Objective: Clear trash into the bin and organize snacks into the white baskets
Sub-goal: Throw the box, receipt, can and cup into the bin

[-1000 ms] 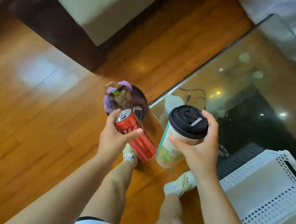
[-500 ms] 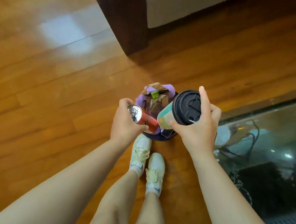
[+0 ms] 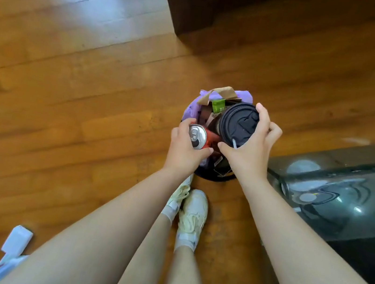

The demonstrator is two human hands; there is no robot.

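Both hands hang right over the small round dark bin [image 3: 210, 175] with its purple liner, seemingly so the trash will drop straight in. The left hand [image 3: 184, 147] has its fingers clamped round a red aluminium drink can [image 3: 200, 136], tilted on its side; the right hand [image 3: 250, 149] grips a paper cup with a black plastic lid [image 3: 238, 123]. The bin, already stuffed with brown paper scraps [image 3: 223, 93], stands on a glossy wooden plank floor [image 3: 65, 98], just beside a dark glass-topped table [image 3: 345, 191].
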